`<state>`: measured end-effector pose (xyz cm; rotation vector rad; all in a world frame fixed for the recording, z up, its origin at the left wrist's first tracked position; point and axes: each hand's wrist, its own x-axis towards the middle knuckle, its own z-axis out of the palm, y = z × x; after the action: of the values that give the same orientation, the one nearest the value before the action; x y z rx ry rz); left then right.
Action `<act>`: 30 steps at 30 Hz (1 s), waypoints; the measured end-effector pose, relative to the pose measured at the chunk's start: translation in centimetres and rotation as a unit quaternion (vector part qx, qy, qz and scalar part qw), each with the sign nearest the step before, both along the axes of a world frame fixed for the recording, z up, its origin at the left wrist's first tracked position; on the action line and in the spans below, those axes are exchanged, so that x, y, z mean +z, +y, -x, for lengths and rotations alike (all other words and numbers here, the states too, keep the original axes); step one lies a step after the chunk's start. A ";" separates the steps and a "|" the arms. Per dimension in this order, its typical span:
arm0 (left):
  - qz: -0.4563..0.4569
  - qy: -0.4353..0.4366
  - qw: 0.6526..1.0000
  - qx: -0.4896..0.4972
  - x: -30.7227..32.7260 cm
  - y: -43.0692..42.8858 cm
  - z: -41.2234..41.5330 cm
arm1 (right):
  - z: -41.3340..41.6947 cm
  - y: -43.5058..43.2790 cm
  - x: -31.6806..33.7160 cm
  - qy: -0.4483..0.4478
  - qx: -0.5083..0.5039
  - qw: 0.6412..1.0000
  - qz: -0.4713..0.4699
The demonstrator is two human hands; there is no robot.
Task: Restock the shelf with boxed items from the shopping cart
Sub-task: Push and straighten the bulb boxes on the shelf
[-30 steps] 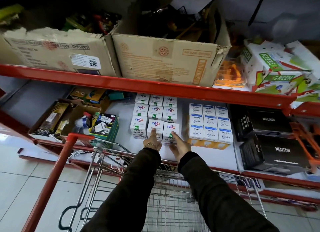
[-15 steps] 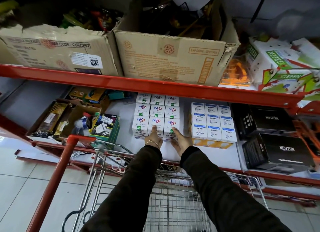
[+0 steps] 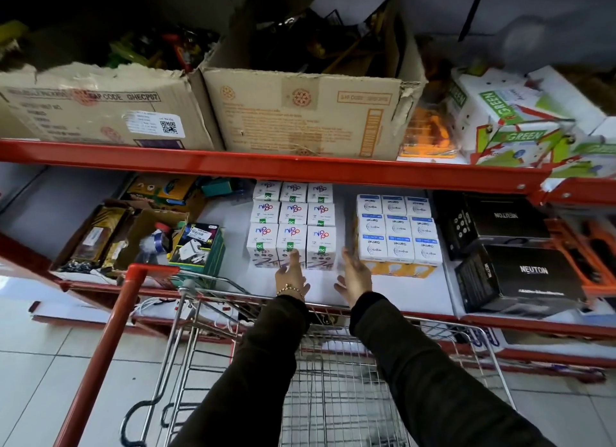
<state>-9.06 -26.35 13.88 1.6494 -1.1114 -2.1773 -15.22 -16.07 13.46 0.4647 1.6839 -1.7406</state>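
Several small white boxes (image 3: 292, 220) with a purple and red logo stand in a three-wide block on the white lower shelf (image 3: 326, 288). My left hand (image 3: 290, 275) is open, its fingertips touching the front middle box. My right hand (image 3: 355, 276) is open with the palm turned left, just off the right side of the front right box. Neither hand holds anything. The wire shopping cart (image 3: 336, 393) stands below my arms; what shows of its basket holds no boxes.
A block of white and blue boxes (image 3: 396, 233) stands right of the first block, then black boxes (image 3: 513, 273). Open cartons (image 3: 140, 236) with mixed goods sit at the left. The red upper shelf rail (image 3: 266, 165) carries two cardboard cartons (image 3: 306, 110) and green-printed boxes (image 3: 510, 120).
My hands pushed the front boxes back into line, then drew off them; the right hand has come away from the box's side. The camera moved closer.
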 end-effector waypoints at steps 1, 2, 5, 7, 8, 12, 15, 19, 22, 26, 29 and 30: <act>0.012 0.001 1.000 -0.002 0.2 0.9 -0.3 | -0.3 0.9 -0.2 0.012 -0.006 1.000 -0.014; 0.031 -0.006 0.999 -0.014 0.3 1.9 -0.6 | -0.6 2.1 -0.5 0.022 -0.010 0.999 -0.027; 0.083 -0.010 0.994 -0.065 0.6 5.5 -1.0 | -1.4 5.9 -1.0 0.042 -0.023 0.998 -0.046; 0.114 -0.010 0.989 -0.096 1.2 8.4 -0.9 | -1.5 9.1 -0.9 0.042 -0.056 0.996 -0.050; 0.127 -0.013 0.985 -0.113 1.6 9.9 -0.6 | -1.3 10.8 -0.8 0.040 -0.077 0.995 -0.047; 0.161 -0.007 0.969 -0.188 2.2 16.1 1.3 | 0.0 18.0 -0.2 -0.006 -0.167 0.986 0.004; 0.153 0.004 0.966 -0.207 2.5 20.9 3.6 | 1.6 24.1 0.4 -0.024 -0.221 0.975 0.024; 0.133 0.029 0.968 -0.213 3.0 27.3 7.0 | 4.3 31.3 0.8 0.005 -0.305 0.952 0.029; 0.137 0.043 0.965 -0.221 3.3 30.9 9.5 | 7.3 35.1 1.1 0.041 -0.328 0.944 -0.028; 0.155 0.021 0.958 -0.239 3.1 33.8 12.1 | 11.1 37.7 1.3 0.085 -0.226 0.968 -0.062; 0.171 -0.002 0.952 -0.253 2.8 34.7 13.2 | 12.8 38.3 1.1 0.084 -0.148 0.985 -0.038; 0.182 -0.011 0.948 -0.259 2.8 34.8 13.4 | 13.2 38.4 1.0 0.092 -0.127 0.987 -0.042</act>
<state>-22.49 8.50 16.66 1.3245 -1.9978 -2.0375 -28.46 22.36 14.46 0.5928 1.9024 -1.9503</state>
